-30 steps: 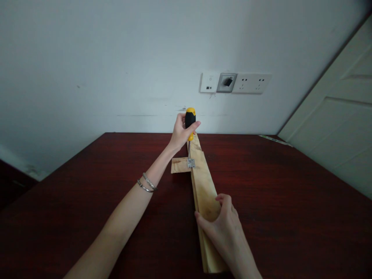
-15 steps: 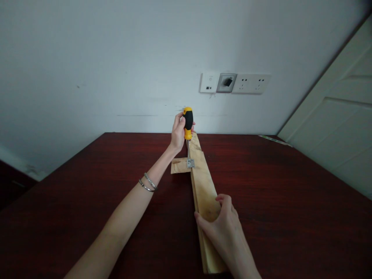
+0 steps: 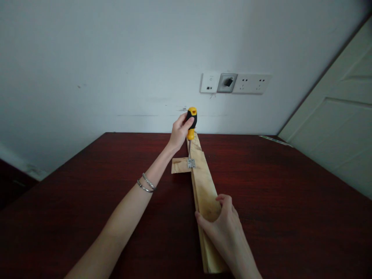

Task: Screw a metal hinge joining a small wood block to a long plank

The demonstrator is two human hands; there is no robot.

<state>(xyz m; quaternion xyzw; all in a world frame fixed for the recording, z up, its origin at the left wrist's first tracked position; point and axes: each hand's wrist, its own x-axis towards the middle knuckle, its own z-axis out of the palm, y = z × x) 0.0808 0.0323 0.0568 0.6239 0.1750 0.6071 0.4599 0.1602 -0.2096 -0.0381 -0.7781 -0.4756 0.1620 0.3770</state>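
A long pale wooden plank (image 3: 203, 182) lies lengthwise on the dark red table (image 3: 276, 182). A small wooden block (image 3: 179, 165) sits against its left side, joined by a small metal hinge (image 3: 191, 163). My left hand (image 3: 179, 133) is closed round the black and yellow handle of a screwdriver (image 3: 191, 122), which stands upright with its tip on the hinge. Two thin bracelets circle my left wrist. My right hand (image 3: 223, 226) grips the near part of the plank, thumb on its left edge and fingers curled over the top.
A white wall stands behind the table with a row of sockets and a switch (image 3: 235, 83). A pale door (image 3: 337, 116) is at the right. A thin flat strip (image 3: 274, 140) lies at the table's far right edge.
My left hand has shifted its grip on the screwdriver handle, and the handle leans slightly more to the right. The plank and my right hand have stayed put.
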